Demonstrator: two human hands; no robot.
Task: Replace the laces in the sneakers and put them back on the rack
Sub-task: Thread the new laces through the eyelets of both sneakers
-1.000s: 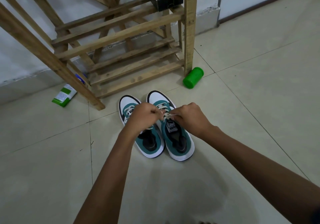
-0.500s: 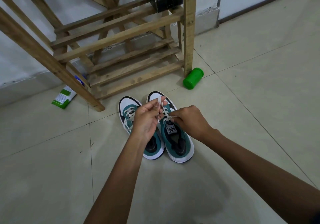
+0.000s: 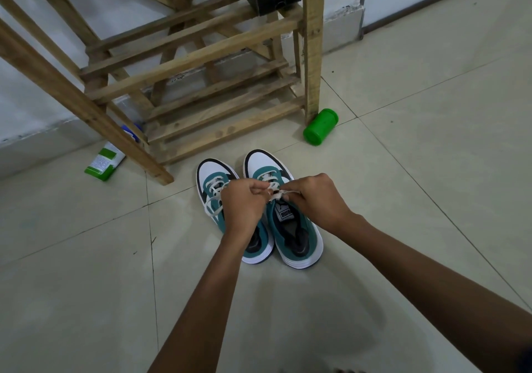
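Sneakers (image 3: 259,208) stand side by side on the floor (image 3: 86,286) before the wooden rack (image 3: 201,64), both threaded with white lace; left hand (image 3: 244,202) and right hand (image 3: 313,200) pinch the right shoe's lace ends (image 3: 276,193), apparently tying, racking left

Rough bare-wood rack (image 3: 201,56), glossy green plastic canister (image 3: 320,127), smooth tiled floor (image 3: 431,113), matt teal suede-like sneakers (image 3: 290,228), woven cloth laces (image 3: 214,197)

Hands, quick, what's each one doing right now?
Left hand: closed, fingers pinching the white lace of the right sneaker.
Right hand: closed, pinching the same lace.
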